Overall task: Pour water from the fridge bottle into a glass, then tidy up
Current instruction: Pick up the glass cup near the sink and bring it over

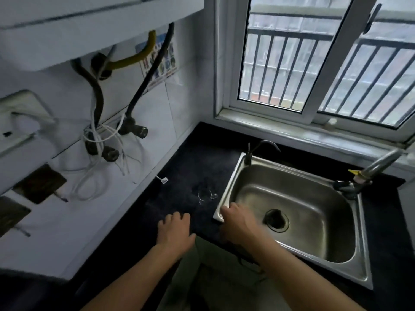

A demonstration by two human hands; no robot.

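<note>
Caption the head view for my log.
A clear glass on the dark counter beside the sink; left hand and right hand near it, holding nothing.

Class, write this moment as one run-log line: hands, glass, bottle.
left hand: at counter edge, holding nothing | right hand: at sink corner | glass: on counter beside sink, untouched | bottle: not in view

The table (184, 158) is black. The sink (363, 243) is silver-grey steel, with a dark drain (276, 219). The glass (205, 194) is clear, so the black beneath shows through. On the white wall tiles (157, 122) hangs a poster (166, 61) of many-coloured little pictures with an orange lower edge. The yellow hose (134, 59) and black hose (146, 79) hang above white cables (107, 135). The window frame (323, 70) is white and the bars (280, 63) are dark grey. The grey tap (381, 160) bears a yellow tag (353, 172)
</note>
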